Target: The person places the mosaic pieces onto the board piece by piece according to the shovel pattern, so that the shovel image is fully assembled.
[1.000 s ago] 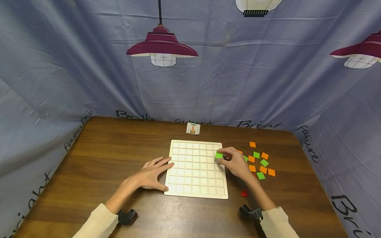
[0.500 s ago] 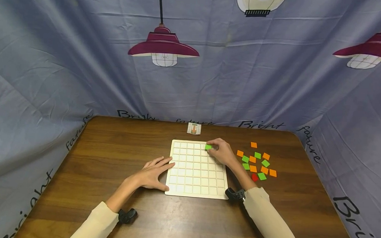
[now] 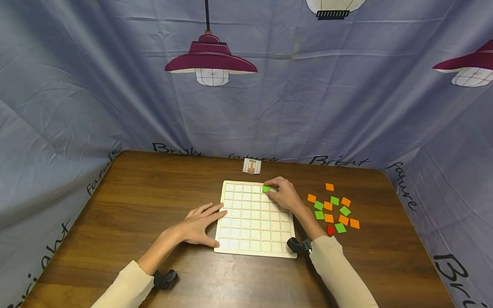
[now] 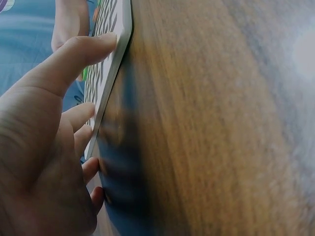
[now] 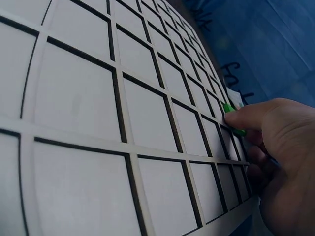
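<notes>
A pale square grid board (image 3: 249, 220) lies on the brown table. Along its far edge, right of the middle, my right hand (image 3: 283, 194) pinches a green square tile (image 3: 266, 189) between thumb and fingers. The right wrist view shows that green tile (image 5: 236, 129) tilted over a far-row cell; whether it touches the board's floor I cannot tell. Spread fingers of my left hand (image 3: 199, 225) rest on the board's left edge, its thumb near the front left corner. In the left wrist view, the thumb (image 4: 98, 48) lies on the board's rim.
Right of the board lie several loose orange tiles (image 3: 328, 218) and green tiles (image 3: 340, 228), with a red tile (image 3: 331, 229) by the right forearm. Behind the board sits a small printed card (image 3: 252, 166). A blue-grey curtain (image 3: 247, 118) surrounds the table.
My right hand has carried the green tile from the board's right side leftward and away to the far row, slowing in the last half second. The left hand stays on the board's edge.
</notes>
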### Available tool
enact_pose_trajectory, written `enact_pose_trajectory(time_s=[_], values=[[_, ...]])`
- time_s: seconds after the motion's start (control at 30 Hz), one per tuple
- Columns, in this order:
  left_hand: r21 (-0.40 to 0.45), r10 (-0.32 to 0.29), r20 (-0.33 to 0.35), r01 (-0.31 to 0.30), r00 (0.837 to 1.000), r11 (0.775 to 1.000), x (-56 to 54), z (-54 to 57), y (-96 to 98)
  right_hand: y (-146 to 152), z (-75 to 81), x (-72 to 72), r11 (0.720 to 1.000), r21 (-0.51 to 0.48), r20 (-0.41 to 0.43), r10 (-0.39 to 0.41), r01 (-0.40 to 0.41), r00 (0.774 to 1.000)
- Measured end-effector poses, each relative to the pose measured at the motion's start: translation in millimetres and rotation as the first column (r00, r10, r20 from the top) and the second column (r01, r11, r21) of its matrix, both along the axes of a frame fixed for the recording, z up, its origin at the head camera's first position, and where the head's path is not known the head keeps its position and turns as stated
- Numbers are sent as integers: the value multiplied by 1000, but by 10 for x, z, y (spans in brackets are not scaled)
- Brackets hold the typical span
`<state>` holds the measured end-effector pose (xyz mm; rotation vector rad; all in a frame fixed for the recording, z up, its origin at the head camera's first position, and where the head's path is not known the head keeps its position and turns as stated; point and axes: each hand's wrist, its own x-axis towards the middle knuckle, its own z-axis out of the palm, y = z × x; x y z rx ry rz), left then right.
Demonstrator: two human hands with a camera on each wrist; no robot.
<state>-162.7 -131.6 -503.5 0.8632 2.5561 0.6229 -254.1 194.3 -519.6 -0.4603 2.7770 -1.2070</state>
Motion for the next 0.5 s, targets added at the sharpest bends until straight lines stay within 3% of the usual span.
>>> enact_pose_trajectory(time_s=[0.5], values=[[-3,2,8,-2,1000,1000,4,26,7,-39,27,-22,1000,-5,61,0,0,998]])
